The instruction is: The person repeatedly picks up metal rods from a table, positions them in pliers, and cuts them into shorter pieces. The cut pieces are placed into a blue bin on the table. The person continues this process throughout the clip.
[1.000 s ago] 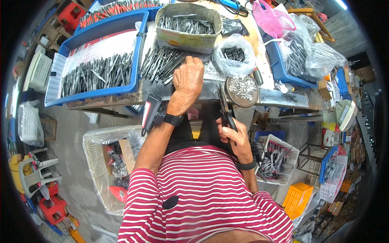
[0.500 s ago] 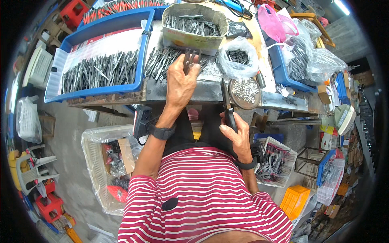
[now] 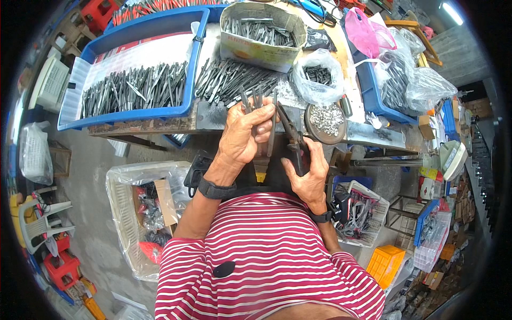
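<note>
My left hand is raised before the bench edge with fingers closed around several thin dark metal strips. Some of them poke up above the fingers, and one stands nearly upright at the thumb. My right hand grips a long dark tool with a narrow upper end; its exact kind cannot be made out. The tool's upper part is close beside the upright strip, and I cannot tell whether they touch. Just beyond my hands, a loose pile of similar strips lies on the bench.
A blue tray of strips stands at left, a cardboard box of more behind the pile. To the right are a plastic bag, a round dish of small silvery pieces and another blue tray. Crates flank me below.
My left hand has come lower and to the right, with the strips fanned apart. My right hand has lifted slightly, bringing the tool close to them. The view has shifted a little.
</note>
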The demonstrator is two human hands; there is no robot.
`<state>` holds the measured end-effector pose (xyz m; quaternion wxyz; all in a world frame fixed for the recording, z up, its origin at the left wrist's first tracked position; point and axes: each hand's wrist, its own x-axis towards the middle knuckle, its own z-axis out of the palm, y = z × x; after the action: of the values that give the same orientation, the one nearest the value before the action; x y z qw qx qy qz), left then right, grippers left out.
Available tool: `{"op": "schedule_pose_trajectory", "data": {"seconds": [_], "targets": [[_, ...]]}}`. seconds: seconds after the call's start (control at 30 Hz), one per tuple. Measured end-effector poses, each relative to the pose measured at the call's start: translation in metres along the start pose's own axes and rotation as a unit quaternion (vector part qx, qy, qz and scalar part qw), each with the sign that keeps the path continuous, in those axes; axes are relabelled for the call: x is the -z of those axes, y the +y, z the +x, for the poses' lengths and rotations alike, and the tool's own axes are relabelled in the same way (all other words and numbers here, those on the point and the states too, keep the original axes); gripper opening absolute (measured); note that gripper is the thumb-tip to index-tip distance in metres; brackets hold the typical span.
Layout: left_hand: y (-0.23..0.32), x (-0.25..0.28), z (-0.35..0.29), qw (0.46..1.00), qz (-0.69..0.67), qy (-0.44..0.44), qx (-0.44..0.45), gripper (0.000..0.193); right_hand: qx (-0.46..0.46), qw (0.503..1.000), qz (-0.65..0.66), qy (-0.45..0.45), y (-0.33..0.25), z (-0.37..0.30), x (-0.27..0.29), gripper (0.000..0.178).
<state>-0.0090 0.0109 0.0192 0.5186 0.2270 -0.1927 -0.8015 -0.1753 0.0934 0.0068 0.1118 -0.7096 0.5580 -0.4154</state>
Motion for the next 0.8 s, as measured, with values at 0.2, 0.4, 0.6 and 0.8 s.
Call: {"op": "schedule_pose_trajectory", "data": {"seconds": [0.2, 0.4, 0.6, 0.8], "targets": [[-0.004, 0.005, -0.001, 1.0, -0.012, 0.006, 0.012, 0.009, 0.022, 0.999, -0.047, 0.013, 0.004, -0.002, -0.001, 0.057], [-0.006, 0.008, 0.001, 1.0, 0.006, 0.015, 0.008, 0.01, 0.014, 0.999, -0.05, -0.001, 0.008, -0.005, 0.0, 0.056], [-0.011, 0.009, 0.0, 1.0, 0.02, 0.016, 0.004, 0.013, 0.025, 0.998, -0.054, 0.0, 0.012, -0.008, -0.001, 0.053], [-0.017, 0.011, 0.001, 1.0, 0.019, 0.003, -0.012, 0.013, -0.002, 0.999, -0.036, -0.015, 0.009, -0.01, -0.002, 0.046]]}}
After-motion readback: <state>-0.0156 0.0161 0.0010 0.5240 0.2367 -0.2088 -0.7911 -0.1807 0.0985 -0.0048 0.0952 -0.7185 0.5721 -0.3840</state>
